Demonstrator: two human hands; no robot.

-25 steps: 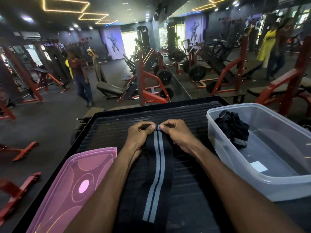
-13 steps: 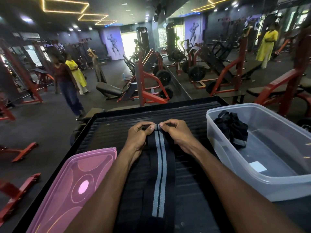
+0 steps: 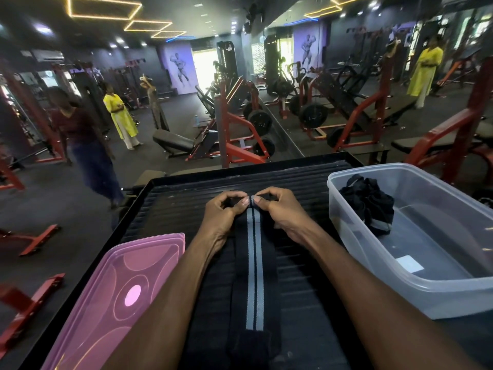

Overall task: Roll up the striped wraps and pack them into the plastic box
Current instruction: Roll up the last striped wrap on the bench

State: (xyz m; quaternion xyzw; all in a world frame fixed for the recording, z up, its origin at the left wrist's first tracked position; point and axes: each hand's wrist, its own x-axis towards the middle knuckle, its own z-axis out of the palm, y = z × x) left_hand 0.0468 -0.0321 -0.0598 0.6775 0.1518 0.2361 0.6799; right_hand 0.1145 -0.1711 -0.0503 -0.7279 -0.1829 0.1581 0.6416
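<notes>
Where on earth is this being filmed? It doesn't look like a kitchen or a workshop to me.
Almost certainly a gym. Red-framed weight machines loaded with black plates fill the floor, and bodybuilder posters hang on the far wall. The person's hands are rolling a striped wrap on a ribbed black surface.

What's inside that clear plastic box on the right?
In the box, a bundled dark wrap with a grey stripe sits at the far end, and a white label shows on the bottom. Anything beneath the wrap is hidden.

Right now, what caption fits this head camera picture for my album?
Both hands, left and right, pinch a striped wrap beside the plastic box.
</notes>
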